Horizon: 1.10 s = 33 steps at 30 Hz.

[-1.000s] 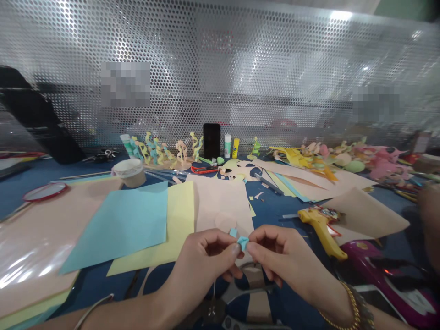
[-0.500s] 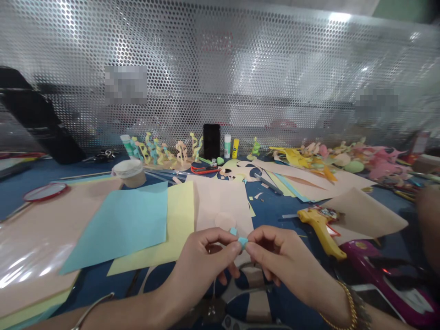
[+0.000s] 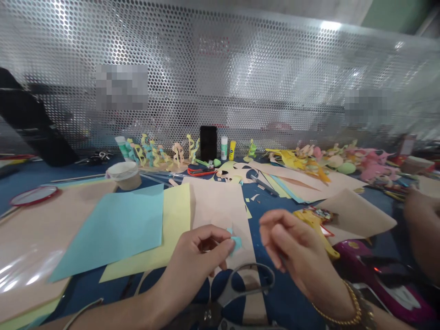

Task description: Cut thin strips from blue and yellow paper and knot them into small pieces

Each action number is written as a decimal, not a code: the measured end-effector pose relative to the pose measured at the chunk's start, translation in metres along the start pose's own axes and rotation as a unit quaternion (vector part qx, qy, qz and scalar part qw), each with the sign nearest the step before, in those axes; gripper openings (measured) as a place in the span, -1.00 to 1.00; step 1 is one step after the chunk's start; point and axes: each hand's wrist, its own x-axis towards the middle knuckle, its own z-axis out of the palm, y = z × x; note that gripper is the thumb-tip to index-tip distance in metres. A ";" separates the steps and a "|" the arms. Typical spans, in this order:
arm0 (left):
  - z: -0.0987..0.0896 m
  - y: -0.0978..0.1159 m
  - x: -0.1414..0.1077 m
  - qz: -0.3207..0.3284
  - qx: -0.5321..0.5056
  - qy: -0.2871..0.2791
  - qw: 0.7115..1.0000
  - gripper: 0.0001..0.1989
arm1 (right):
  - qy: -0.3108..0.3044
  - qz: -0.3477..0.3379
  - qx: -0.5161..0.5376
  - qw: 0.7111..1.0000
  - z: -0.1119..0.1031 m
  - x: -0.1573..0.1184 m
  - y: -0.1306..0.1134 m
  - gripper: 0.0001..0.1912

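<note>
place: papercraft workspace | shown by: coloured paper sheets (image 3: 113,229), glue gun (image 3: 305,216)

A perforated metal screen (image 3: 220,78) fills the far side of the blue-topped table (image 3: 30,176), its holes flaring with bright glare from overhead light, two pixelated patches (image 3: 121,87) blurring it — and above its right end, a strip of green wall (image 3: 392,13) shows.
</note>
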 end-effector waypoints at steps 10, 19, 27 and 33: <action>0.004 0.002 0.003 -0.071 -0.133 -0.006 0.988 -0.80 | -0.090 0.063 -0.145 0.983 0.005 0.001 0.002 -0.78; 0.005 -0.005 0.004 -0.082 -0.127 -0.013 0.988 -0.74 | -0.096 0.036 -0.277 0.955 0.011 -0.003 0.003 -0.85; 0.004 -0.001 0.003 -0.082 -0.103 -0.015 0.991 -0.69 | -0.099 0.035 -0.256 0.961 0.007 -0.002 0.006 -0.82; 0.005 -0.003 0.001 -0.061 -0.060 -0.028 0.996 -0.72 | -0.119 0.057 -0.226 0.965 0.007 -0.001 0.005 -0.74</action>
